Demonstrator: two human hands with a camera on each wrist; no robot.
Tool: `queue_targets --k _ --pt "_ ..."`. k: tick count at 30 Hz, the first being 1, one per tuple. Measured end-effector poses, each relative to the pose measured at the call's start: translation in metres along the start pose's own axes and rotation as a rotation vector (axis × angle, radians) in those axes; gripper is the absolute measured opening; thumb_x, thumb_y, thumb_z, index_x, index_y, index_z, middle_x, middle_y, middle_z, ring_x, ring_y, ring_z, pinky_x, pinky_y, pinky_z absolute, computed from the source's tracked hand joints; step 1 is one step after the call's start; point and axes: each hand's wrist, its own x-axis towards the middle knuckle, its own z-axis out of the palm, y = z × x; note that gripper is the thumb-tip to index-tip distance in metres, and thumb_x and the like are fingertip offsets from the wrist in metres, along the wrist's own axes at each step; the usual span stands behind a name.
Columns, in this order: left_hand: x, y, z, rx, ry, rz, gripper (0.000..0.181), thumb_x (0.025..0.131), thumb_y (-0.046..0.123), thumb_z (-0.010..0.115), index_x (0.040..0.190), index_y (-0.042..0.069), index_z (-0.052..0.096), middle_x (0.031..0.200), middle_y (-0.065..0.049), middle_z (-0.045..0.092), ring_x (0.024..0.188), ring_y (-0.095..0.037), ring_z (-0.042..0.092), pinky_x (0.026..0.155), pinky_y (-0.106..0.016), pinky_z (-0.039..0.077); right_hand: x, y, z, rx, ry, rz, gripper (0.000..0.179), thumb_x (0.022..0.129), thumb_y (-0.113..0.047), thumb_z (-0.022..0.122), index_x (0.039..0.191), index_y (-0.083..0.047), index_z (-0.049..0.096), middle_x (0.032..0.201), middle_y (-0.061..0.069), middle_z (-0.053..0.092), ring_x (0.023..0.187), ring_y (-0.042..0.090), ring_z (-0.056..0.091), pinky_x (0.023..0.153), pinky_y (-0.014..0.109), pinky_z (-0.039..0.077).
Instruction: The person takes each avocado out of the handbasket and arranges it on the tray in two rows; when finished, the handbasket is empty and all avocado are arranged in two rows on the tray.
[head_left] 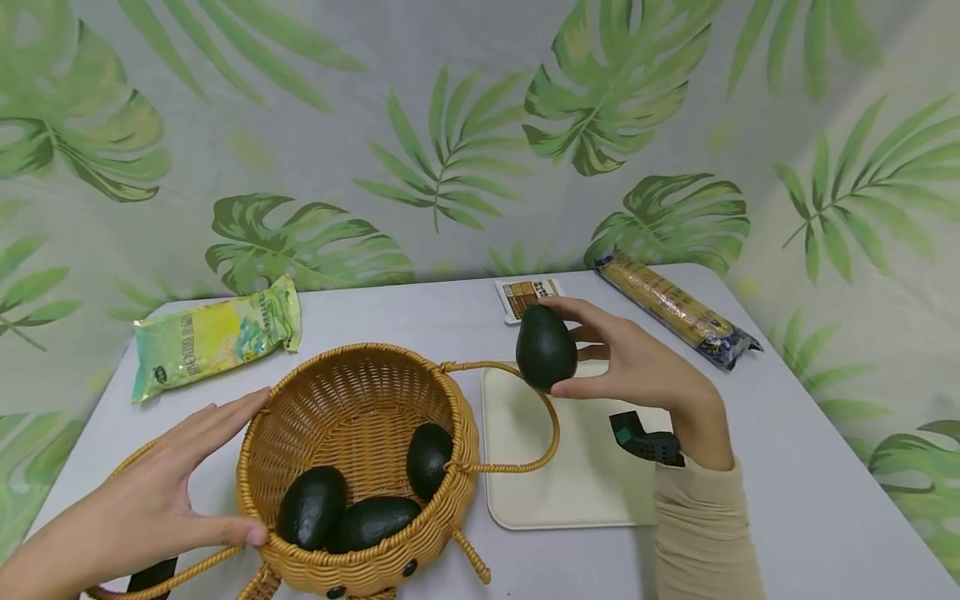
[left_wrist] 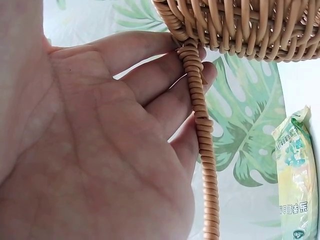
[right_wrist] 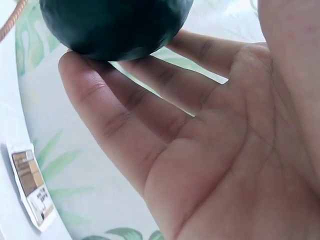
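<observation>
A dark green avocado (head_left: pixel 546 348) is pinched between the thumb and fingers of my right hand (head_left: pixel 626 358), above the cream tray. In the right wrist view, the underside of this avocado (right_wrist: pixel 117 30) rests against the fingertips. My left hand (head_left: pixel 161 492) is spread against the left side of a round wicker basket (head_left: pixel 465 417), its thumb and fingers touching the rim. Three avocados lie inside: one at left (head_left: pixel 312 507), one at the front (head_left: pixel 375 523), one at right (head_left: pixel 430 461). In the left wrist view, the fingers pass behind the basket's wrapped handle (left_wrist: pixel 205 130).
The cream tray (head_left: pixel 577 500) lies right of the basket, whose right handle (head_left: pixel 555 433) loops over it. Behind are a yellow-green packet (head_left: pixel 217 337) at left, a small brown-and-white packet (head_left: pixel 513 296), and a long noodle-like pack (head_left: pixel 667 304) at right. A leaf-print cloth backs the white table.
</observation>
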Motion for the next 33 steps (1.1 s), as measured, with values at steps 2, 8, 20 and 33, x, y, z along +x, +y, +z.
queue_targets --k 2,8,20,33 --pt "0.0 0.0 0.0 0.001 0.001 -0.001 0.128 0.065 0.044 0.096 0.166 0.035 0.017 0.166 -0.011 0.033 0.143 -0.055 0.034 0.085 -0.083 0.037 -0.001 0.003 -0.002 -0.006 -0.001 0.022 0.092 0.084 -0.018 0.088 0.159 -0.029 0.037 0.151 -0.001 0.05 0.131 0.022 0.058 0.103 0.033 0.054" --pt "-0.001 0.0 0.001 0.0 0.0 -0.002 0.128 0.065 0.044 0.096 0.166 0.034 0.018 0.166 -0.01 0.033 0.143 -0.054 0.034 0.085 -0.083 0.038 -0.004 0.014 -0.006 -0.003 -0.001 0.103 0.093 0.084 -0.021 0.088 0.16 -0.024 0.036 0.149 0.001 0.052 0.132 0.024 0.058 0.103 0.031 0.054" --pt "-0.001 -0.001 0.0 0.001 0.002 0.0 0.129 0.065 0.045 0.096 0.167 0.033 0.018 0.167 -0.01 0.032 0.143 -0.053 0.033 0.085 -0.081 0.041 -0.002 0.037 -0.008 0.011 -0.026 0.216 0.092 0.083 -0.025 0.089 0.159 -0.027 0.037 0.152 0.007 0.048 0.133 0.034 0.057 0.1 0.047 0.055" --pt "-0.001 0.001 0.0 -0.012 -0.001 -0.006 0.128 0.066 0.044 0.096 0.166 0.035 0.017 0.166 -0.011 0.032 0.143 -0.052 0.033 0.084 -0.08 0.041 0.002 0.081 -0.003 0.07 -0.11 0.319 0.086 0.084 -0.025 0.087 0.155 -0.021 0.038 0.16 0.017 0.039 0.134 0.045 0.052 0.103 0.053 0.051"
